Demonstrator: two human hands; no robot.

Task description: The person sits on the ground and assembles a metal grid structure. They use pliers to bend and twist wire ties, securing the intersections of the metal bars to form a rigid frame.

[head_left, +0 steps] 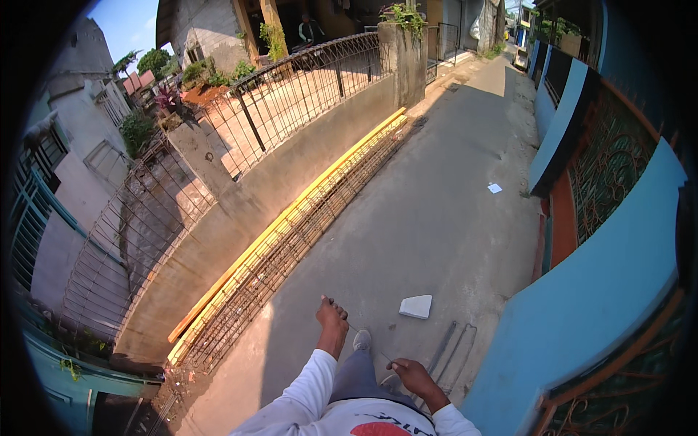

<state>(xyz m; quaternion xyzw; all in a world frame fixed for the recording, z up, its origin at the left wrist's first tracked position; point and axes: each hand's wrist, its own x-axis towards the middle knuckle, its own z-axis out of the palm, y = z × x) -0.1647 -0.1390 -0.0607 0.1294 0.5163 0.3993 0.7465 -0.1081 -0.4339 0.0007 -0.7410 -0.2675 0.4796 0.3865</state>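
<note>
To your left, yellow bars (343,166) and a rusty rebar cage (291,248) lie along the wall (294,171). Your left hand (332,314) has its fingers clenched on a thin wire (353,328), which slants toward your right hand (413,376), whose fingers pinch a wire end (387,360). Beside it, grey bars (442,347) lie on the road (436,240).

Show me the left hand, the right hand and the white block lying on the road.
Left hand (332,315): head view, on the back of the hand.
Right hand (412,376): head view, on the middle of the hand.
White block (415,306): head view, middle of its upper face.
</note>
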